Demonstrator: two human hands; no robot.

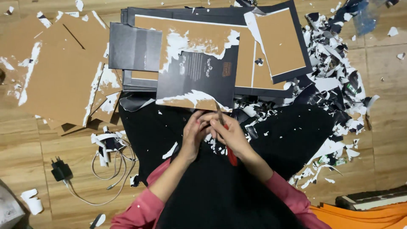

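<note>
Centrally, over a black cloth (296, 131) on the wooden floor (390, 106):

- The right hand (232, 136) pinches a red-handled blade (231, 156), its tip at the near edge of a dark-printed cardboard panel (199, 78).
- The left hand (194, 133) curls its fingers (199, 121) together just beside that edge, touching the right hand.
- Torn paper scraps (335, 85) lie to the right; stripped brown boards (59, 72) and a charger with cable (63, 171) lie to the left.

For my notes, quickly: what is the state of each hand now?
Left hand: fingers curled, touching the right hand; contents cannot be told.
Right hand: closed on a red-handled knife.
</note>
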